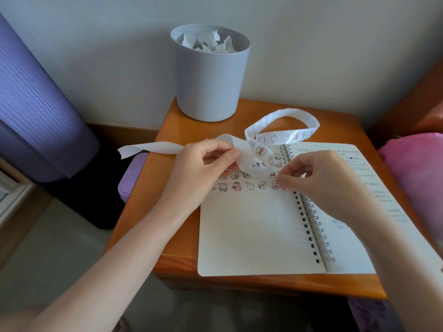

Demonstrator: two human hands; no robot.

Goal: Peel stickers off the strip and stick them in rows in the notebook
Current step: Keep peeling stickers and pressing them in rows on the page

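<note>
An open spiral notebook [251, 231] lies on the small wooden table [182, 130]. Rows of small cartoon stickers [242, 186] run across the top of its left page. A long white sticker strip [285, 116] loops above the notebook, its bare tail hanging off the table to the left. My left hand [203, 168] pinches the strip above the page's upper left. My right hand [316, 176] has its fingertips pinched together down on the page by the spiral, at the right end of a sticker row; whether a sticker is under them is hidden.
A grey bin [208, 75] holding crumpled white paper stands at the table's back left corner. Handwriting covers the notebook's right page [374, 188]. A purple rolled mat [36, 104] stands at left, a purple box [130, 180] sits below the table's left edge, and pink fabric [417, 168] lies at right.
</note>
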